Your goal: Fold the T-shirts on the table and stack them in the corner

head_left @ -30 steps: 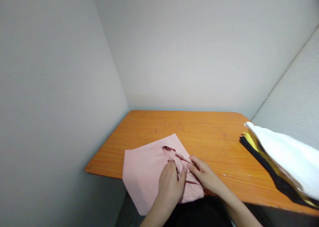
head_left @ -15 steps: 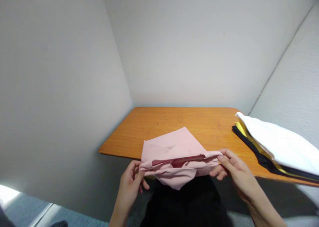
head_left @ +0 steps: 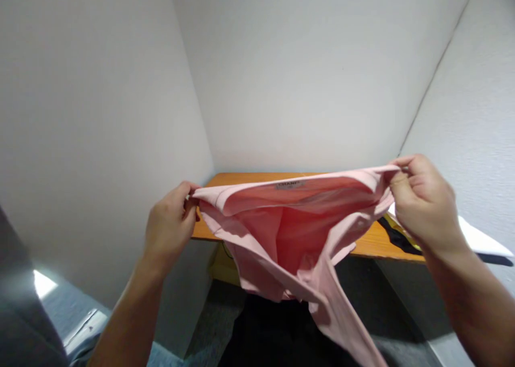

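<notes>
A person's left hand (head_left: 167, 230) and right hand (head_left: 428, 206) pinch opposite ends of a pink garment (head_left: 306, 233), holding it aloft at the near edge of a wooden surface (head_left: 372, 244). The stretched edge runs left to right between them, slightly higher at the right, with the opening facing the wearer and neither hand clearly nearer. A label (head_left: 290, 184) inside appears to read "CHANEL"; the smaller line is illegible. White cloth (head_left: 478, 238) lies beyond the right hand.

Both hands, left (head_left: 171, 219) and right (head_left: 420, 198), are pinching at centre-left and centre-right, knuckles upward, the right seemingly higher.
</notes>
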`<action>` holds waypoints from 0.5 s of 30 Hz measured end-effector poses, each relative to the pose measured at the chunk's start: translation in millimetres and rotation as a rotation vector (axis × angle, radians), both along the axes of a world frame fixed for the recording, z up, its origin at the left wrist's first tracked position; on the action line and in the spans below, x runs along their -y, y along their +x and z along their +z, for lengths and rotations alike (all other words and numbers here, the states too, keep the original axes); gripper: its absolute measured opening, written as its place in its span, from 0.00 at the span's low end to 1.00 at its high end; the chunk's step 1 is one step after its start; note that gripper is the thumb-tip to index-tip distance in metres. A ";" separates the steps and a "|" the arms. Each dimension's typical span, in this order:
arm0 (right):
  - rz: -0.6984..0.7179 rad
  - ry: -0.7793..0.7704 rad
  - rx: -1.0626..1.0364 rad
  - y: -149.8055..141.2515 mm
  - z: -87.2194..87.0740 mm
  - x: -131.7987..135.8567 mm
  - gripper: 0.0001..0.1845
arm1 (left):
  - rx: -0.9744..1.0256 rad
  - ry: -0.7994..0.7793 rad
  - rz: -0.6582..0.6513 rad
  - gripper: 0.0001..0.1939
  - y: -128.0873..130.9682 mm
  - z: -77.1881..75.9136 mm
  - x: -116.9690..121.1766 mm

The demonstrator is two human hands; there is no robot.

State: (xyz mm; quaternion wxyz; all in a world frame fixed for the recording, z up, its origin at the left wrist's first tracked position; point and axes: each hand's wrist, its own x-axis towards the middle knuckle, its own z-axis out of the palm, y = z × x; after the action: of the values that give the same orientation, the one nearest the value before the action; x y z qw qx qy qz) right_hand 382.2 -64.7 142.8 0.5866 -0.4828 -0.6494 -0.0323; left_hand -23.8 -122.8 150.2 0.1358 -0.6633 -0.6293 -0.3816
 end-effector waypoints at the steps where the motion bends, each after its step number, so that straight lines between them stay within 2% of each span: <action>1: -0.069 0.068 0.085 0.4 14.8 -2.2 0.06 | 0.039 -0.023 -0.041 0.09 -5.0 13.3 -5.0; 2: -0.097 0.115 0.164 1.4 29.4 -4.8 0.07 | 0.085 -0.051 -0.082 0.09 -10.1 25.6 -10.5; 4: -0.058 0.163 0.335 5.5 56.5 -10.6 0.10 | 0.175 -0.103 -0.112 0.07 -19.3 46.8 -21.6; 6: -0.011 0.183 0.510 10.9 77.5 -16.6 0.14 | 0.243 -0.152 -0.061 0.08 -24.6 61.8 -29.1; 8: -0.021 0.148 0.589 14.1 90.5 -20.8 0.14 | 0.241 -0.135 0.008 0.09 -24.0 69.3 -30.5; 10: -0.016 0.016 0.496 12.3 97.9 -20.5 0.11 | 0.156 0.035 0.093 0.10 -17.7 71.4 -25.9; 12: 0.052 -0.077 0.287 7.3 106.2 -14.4 0.10 | 0.071 0.323 0.174 0.10 -7.4 73.9 -18.0; 13: 0.087 -0.061 0.183 5.3 112.8 -9.4 0.10 | 0.056 0.468 0.189 0.11 -1.3 77.3 -13.6; 15: 0.103 0.107 0.079 6.8 132.3 1.9 0.14 | 0.052 0.701 0.124 0.13 11.9 90.8 -5.9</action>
State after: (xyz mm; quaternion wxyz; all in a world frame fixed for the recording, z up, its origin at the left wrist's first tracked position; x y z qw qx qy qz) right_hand 389.0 -66.5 275.0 0.5863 -0.4152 -0.6933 -0.0559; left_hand -11.9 -116.9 241.0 0.3619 -0.5271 -0.5024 -0.5820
